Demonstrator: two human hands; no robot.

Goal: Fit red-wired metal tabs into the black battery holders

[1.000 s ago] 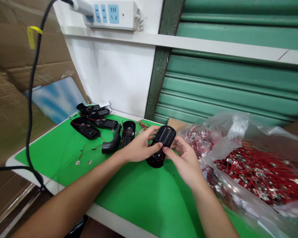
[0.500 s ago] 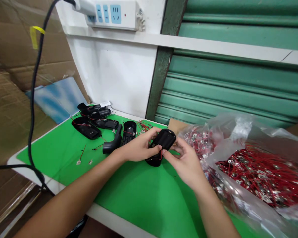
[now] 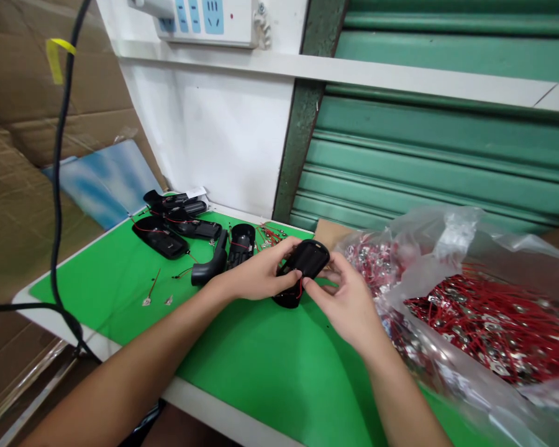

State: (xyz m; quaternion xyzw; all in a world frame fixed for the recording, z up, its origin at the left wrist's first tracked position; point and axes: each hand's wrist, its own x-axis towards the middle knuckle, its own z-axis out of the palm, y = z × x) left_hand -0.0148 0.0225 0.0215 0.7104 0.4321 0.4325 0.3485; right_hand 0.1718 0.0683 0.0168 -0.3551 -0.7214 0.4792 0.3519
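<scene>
A black plastic housing (image 3: 313, 259), its hollow side up, is held tilted above the green mat (image 3: 261, 366). My left hand (image 3: 265, 273) is closed round its left side, thumb pressed on the inside. My right hand (image 3: 347, 295) pinches at the housing's right edge, where a red wire (image 3: 300, 288) shows by the thumb tip. The right fingers behind the housing are partly hidden. Just left of my left hand lie another black housing (image 3: 241, 242) and a curved black part (image 3: 209, 267).
Clear plastic bags (image 3: 451, 233) full of red-wired metal pieces (image 3: 494, 326) fill the right side. More black housings (image 3: 161, 236) lie at the back left, with a loose wired piece (image 3: 148, 298) nearer. A black cable (image 3: 58, 186) hangs at left; a power strip (image 3: 209, 22) is above.
The view has shifted slightly, so the scene sits a little higher and further left. Both hands keep their hold on the housing, with only small finger movement.
</scene>
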